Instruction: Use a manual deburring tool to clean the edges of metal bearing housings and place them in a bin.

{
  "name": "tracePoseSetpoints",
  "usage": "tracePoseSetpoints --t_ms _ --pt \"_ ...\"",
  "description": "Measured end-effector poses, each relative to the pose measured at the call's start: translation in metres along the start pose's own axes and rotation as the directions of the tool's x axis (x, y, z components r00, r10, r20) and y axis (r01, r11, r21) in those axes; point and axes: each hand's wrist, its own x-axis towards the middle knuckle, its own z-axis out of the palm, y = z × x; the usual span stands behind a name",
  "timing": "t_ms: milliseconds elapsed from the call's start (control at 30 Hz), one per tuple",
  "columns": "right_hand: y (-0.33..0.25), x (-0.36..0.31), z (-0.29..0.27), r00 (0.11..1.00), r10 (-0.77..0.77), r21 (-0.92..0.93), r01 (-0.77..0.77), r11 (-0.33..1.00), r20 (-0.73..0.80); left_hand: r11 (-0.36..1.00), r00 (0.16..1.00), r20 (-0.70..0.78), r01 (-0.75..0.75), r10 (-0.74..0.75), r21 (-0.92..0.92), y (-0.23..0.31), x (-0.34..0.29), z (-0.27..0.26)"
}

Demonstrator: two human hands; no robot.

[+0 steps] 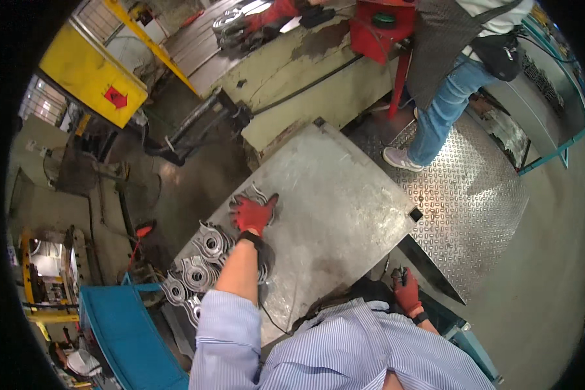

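Observation:
My left hand [253, 213], in a red glove, reaches across the grey metal table and grips a silver ring-shaped metal part [258, 193] near the table's left edge. Its fingers curl over the part and hide most of it, with the thumb out to the right. Closer to me along the same edge, several similar metal parts [197, 276] lie crowded together, some behind my left forearm. Low beside my body on the right, my right hand [407, 296], also red-gloved, is closed around a small dark object [403, 275] whose kind I cannot make out.
The metal table [331, 208] has square black corner holes. A co-worker [445, 104] stands beyond it on a tread-plate platform [461, 195]. A press bed [292, 78] runs behind, with another red glove [273, 13] among metal parts. A blue stand [127, 331] is at left.

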Motion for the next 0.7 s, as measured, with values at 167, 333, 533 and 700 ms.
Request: tracePoseSetpoints --t_ms 167,333,533,700 --pt "0.020 -0.010 0.007 0.990 -0.067 -0.032 0.063 0.997 -0.127 0.984 0.996 -0.029 0.074 -0.080 -0.160 0.004 0.003 0.012" --pt "-0.010 -0.011 -0.010 0.991 0.135 0.106 -0.133 0.985 -0.016 0.981 0.993 -0.112 0.015 -0.037 -0.194 -0.011 0.008 0.016" --pt "0.023 -0.029 0.008 0.992 0.041 -0.071 -0.049 0.996 -0.119 0.992 0.993 -0.101 -0.076 0.066 -0.097 -0.007 0.006 0.016" --pt "0.021 -0.027 -0.001 0.993 0.084 -0.036 -0.087 0.996 -0.087 0.984 0.956 -0.235 -0.173 0.177 0.040 -0.017 0.001 0.029"
